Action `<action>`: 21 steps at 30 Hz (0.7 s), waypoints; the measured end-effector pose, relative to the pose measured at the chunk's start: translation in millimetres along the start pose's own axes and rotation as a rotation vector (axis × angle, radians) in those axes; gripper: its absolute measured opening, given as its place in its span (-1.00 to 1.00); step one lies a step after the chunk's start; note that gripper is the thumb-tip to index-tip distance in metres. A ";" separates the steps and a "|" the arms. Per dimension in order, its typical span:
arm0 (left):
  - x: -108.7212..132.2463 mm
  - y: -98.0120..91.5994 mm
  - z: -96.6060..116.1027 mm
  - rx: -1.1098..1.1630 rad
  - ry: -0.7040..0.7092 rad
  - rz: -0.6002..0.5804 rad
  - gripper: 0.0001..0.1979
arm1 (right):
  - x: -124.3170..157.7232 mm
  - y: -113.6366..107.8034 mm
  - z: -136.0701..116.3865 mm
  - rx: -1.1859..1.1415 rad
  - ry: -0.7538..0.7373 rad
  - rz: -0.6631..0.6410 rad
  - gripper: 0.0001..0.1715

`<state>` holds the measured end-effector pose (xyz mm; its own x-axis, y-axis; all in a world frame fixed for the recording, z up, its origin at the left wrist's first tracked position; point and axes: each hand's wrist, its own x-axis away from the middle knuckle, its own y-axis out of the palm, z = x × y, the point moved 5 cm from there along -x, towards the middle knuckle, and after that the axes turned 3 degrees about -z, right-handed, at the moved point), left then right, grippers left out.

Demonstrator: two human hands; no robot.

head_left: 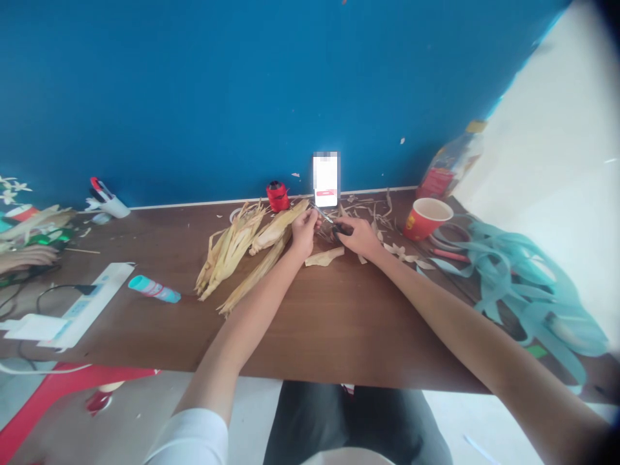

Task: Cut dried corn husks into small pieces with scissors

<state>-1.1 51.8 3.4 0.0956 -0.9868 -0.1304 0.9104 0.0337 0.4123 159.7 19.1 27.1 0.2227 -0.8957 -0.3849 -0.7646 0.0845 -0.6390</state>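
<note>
- Right hand (pixel 353 236) closes on the dark-handled scissors (pixel 325 217), which are light and stiff, best held by the loops.
- Left hand (pixel 304 234) curls shut at their blades; what it pinches is hidden.
- Dried corn husks (pixel 230 253), light and brittle, lie at nine o'clock; take them at the thick base.
- Red cup (pixel 425 218) stands at two o'clock; the wooden table's near edge (pixel 339 376) lies at six, with open wood between.

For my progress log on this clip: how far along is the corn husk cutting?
Partly done, it seems. Done: thin husk shreds lie cut behind the hands. In hand: the right hand works black-handled scissors at a husk piece held by the left hand. Left: the long dried corn husks lie uncut, as far as can be seen.
</note>
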 end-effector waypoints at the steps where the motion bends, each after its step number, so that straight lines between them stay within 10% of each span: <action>1: -0.2 -0.2 -0.1 -0.003 0.004 -0.001 -0.68 | -0.1 0.1 0.4 -0.005 -0.001 -0.001 -0.60; 21: 0.3 -2.2 0.7 -0.004 0.037 0.015 -0.68 | -0.8 -1.1 9.2 -0.057 0.017 0.002 -0.60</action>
<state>-3.4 51.3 3.1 0.1245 -0.9796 -0.1578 0.9102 0.0494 0.4112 165.9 23.7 21.9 0.2116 -0.9028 -0.3744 -0.7984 0.0613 -0.5991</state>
